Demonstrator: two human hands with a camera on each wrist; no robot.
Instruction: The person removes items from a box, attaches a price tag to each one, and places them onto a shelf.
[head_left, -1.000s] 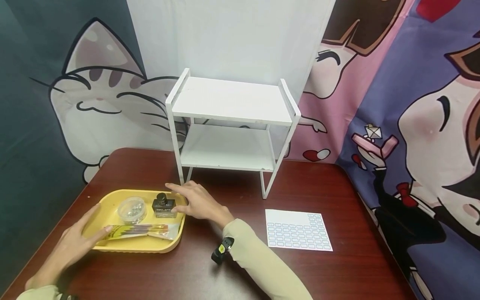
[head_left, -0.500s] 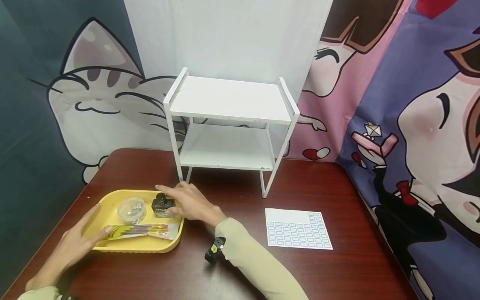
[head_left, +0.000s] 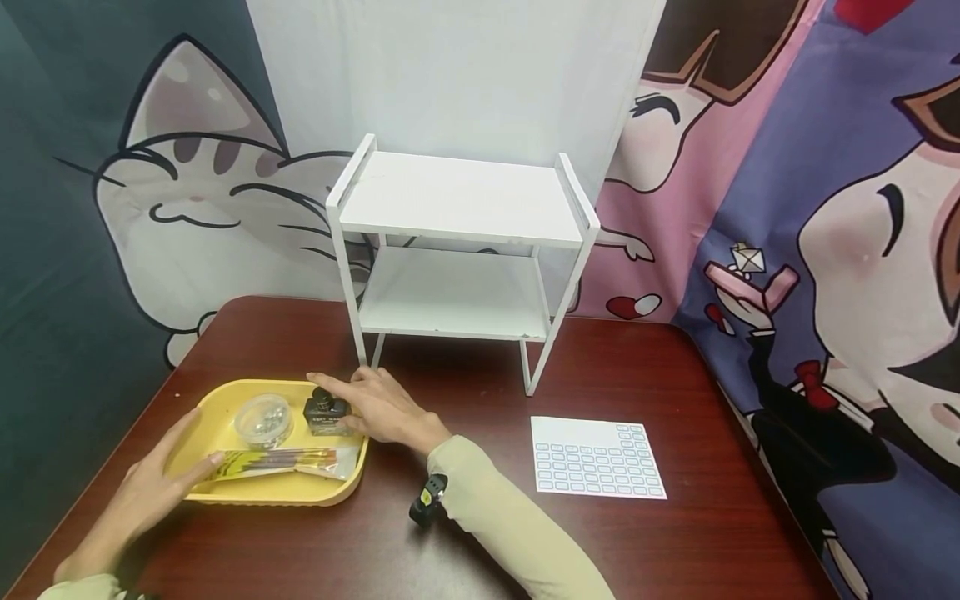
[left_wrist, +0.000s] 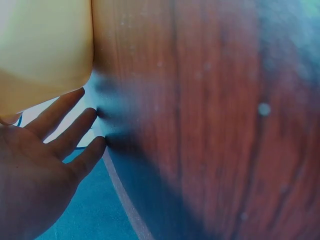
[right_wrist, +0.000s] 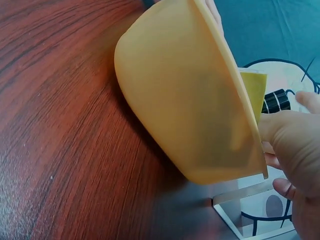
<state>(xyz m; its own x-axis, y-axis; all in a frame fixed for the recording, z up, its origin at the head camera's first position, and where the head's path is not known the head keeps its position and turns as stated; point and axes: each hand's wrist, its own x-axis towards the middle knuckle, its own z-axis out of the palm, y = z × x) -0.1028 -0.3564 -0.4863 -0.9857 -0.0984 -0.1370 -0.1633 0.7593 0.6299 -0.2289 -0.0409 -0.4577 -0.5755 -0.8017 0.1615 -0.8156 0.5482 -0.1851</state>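
Observation:
A yellow tray point(head_left: 225, 492) sits at the left of the table, holding an ink bottle point(head_left: 326, 417), a round clear tub point(head_left: 264, 421) of small pieces and a clear packet of paintbrushes point(head_left: 277, 460). My right hand point(head_left: 386, 408) reaches over the tray's right rim and holds the dark-capped ink bottle, thumb on its near side, index finger stretched past the cap. In the right wrist view, the tray wall point(right_wrist: 170, 90) hides most of that contact. My left hand point(head_left: 142, 487) lies along the tray's left end, fingers straight outside the wall, thumb over the rim by the packet.
A white two-tier shelf point(head_left: 457, 196) stands at the back of the brown table point(head_left: 480, 517). To the right lies a white sheet point(head_left: 597, 458) printed with rows of small boxes. Cartoon-printed curtains point(head_left: 187, 208) hang behind the table.
My right hand has moved a little left, its index finger now over the bottle's cap and its fingers closer round the bottle. The left hand and tray stay in place.

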